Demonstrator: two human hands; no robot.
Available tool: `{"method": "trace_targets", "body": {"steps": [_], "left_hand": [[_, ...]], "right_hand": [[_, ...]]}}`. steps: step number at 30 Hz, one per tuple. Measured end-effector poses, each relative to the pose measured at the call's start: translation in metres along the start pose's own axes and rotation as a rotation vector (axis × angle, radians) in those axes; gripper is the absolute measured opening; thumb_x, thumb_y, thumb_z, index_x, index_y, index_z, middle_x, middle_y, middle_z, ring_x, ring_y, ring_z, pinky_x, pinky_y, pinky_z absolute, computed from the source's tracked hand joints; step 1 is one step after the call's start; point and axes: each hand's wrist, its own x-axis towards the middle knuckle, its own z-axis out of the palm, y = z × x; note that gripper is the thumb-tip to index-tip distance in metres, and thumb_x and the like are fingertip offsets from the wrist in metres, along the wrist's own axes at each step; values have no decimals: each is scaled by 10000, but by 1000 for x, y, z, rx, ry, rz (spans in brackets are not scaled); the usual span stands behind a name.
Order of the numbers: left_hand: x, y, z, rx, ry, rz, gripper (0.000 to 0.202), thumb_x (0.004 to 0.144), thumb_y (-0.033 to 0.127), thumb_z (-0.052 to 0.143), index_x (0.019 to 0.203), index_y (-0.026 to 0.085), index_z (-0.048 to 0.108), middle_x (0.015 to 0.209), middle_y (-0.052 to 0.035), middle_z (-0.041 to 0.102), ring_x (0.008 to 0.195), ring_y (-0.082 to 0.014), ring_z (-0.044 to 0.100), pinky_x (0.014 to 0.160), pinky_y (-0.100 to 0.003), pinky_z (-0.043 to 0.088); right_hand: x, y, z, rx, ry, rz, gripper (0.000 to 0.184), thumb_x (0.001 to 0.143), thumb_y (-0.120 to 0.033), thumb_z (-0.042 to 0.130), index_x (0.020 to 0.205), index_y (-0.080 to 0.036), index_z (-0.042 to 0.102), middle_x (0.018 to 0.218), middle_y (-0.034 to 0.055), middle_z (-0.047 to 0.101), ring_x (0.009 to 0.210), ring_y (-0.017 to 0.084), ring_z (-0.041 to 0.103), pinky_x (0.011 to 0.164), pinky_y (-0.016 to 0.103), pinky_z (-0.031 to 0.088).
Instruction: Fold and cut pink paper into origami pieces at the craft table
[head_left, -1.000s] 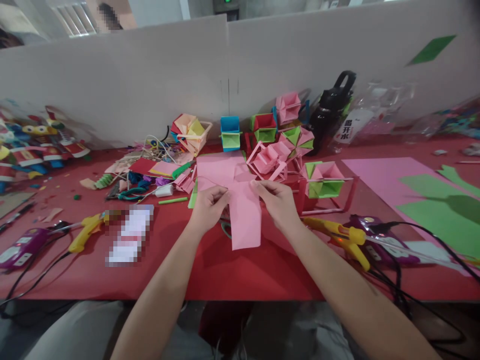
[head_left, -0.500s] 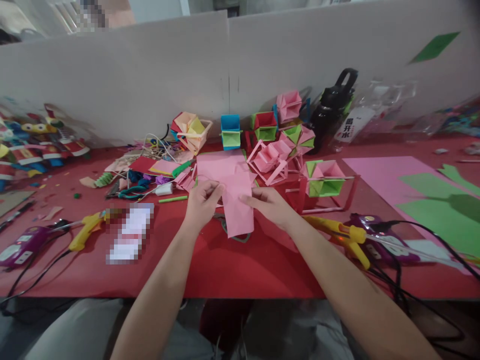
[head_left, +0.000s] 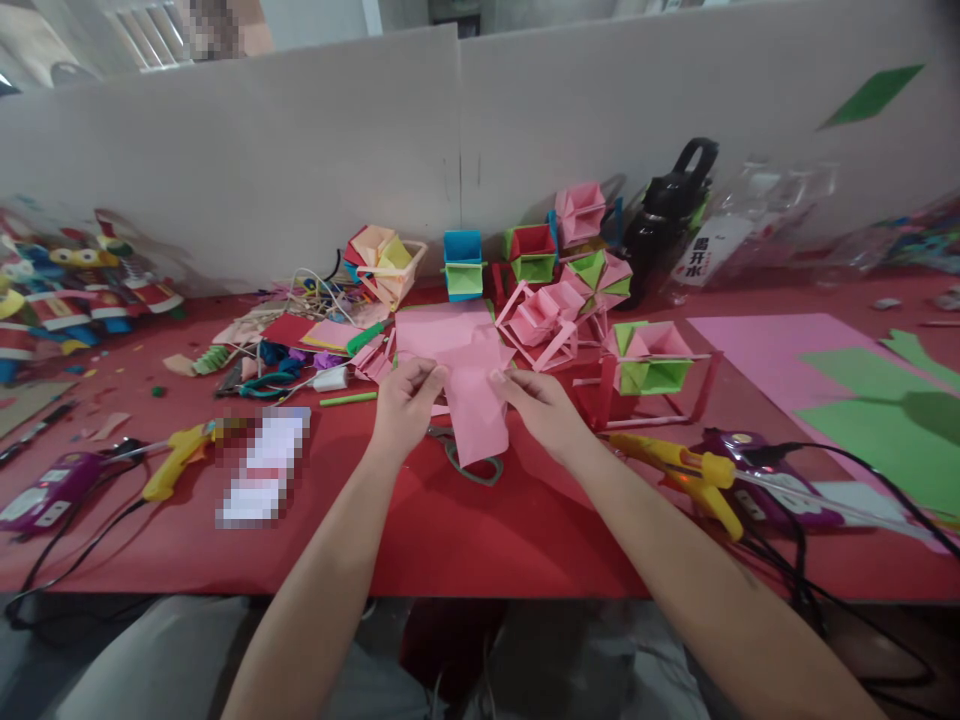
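Observation:
Both my hands hold a pink paper sheet (head_left: 476, 410) just above the red table (head_left: 465, 540). My left hand (head_left: 401, 405) pinches the sheet's upper left edge. My right hand (head_left: 544, 410) pinches its upper right edge with closed fingers. The sheet hangs down between them, partly folded. Grey-handled scissors (head_left: 469, 462) lie on the table under the sheet's lower edge. More pink paper (head_left: 439, 330) lies flat just behind my hands.
Folded paper boxes (head_left: 559, 285) in pink, green, blue and red crowd the back. A yellow glue gun (head_left: 686, 470) with cords lies right, another glue gun (head_left: 172, 460) left. Large pink and green sheets (head_left: 840, 385) lie far right. A black bottle (head_left: 664, 225) stands by the white partition.
The hanging part of the pink sheet has become shorter, folded up, and both hands have drawn closer together. The scissors beneath have come into view.

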Motion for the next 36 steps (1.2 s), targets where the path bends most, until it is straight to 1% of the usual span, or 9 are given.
{"method": "trace_targets", "body": {"steps": [9,11,15,18,22,27,31,34,36], "left_hand": [[-1,-2,2,26,38,4,288,871,442,688,829,159,650,680,2,642,613,-131,645,635,-262,602],[-1,-3,1,25,71,13,280,868,436,694,833,161,655,667,9,628,606,-126,632,620,-249,589],[1,-2,-3,22,128,20,276,856,436,701,844,164,660,663,15,614,603,-121,613,609,-244,575],[1,-1,-3,7,133,0,285,848,447,703,839,166,654,670,10,628,614,-126,623,622,-257,584],[2,-2,-3,-68,123,-44,294,820,453,722,826,172,636,679,7,642,608,-136,643,612,-272,588],[4,-2,-5,-109,101,-124,303,789,457,738,803,185,605,682,2,662,599,-157,668,611,-303,597],[5,0,-6,-131,103,-157,269,767,422,738,770,186,607,669,8,654,587,-152,665,603,-296,596],[6,1,-9,-157,46,-231,256,736,381,750,731,179,593,654,12,641,563,-137,648,582,-274,582],[7,2,-12,-150,-12,-252,263,700,361,788,779,166,630,699,2,663,593,-132,651,588,-258,572]], "right_hand": [[-1,-1,-2,-85,143,-26,526,809,-624,725,610,-194,498,605,-35,440,598,111,382,567,273,316],[0,-1,-2,-57,105,-20,522,814,-625,715,613,-196,495,614,-36,439,608,114,392,580,271,335],[0,-2,-2,-77,-81,-25,490,879,-633,611,663,-197,543,652,-13,512,642,136,477,625,281,398],[-1,-5,-1,-149,-37,-44,479,905,-595,591,640,-206,502,610,-20,493,602,130,456,587,275,373],[-2,-6,-1,-166,44,-58,488,900,-554,615,596,-213,444,575,-36,427,575,119,398,567,272,343],[-1,-4,-2,-137,52,-100,373,895,-527,616,731,-192,613,708,4,578,685,150,500,667,286,410],[1,-3,-4,-139,73,-63,366,879,-526,621,749,-184,638,708,7,590,671,149,495,639,283,399],[2,-3,-6,-168,50,-56,359,876,-501,612,709,-183,604,663,-6,547,630,134,458,602,276,373],[2,-3,-7,-197,-19,-55,358,881,-482,603,683,-184,583,636,-16,510,609,125,430,580,270,355]]}}
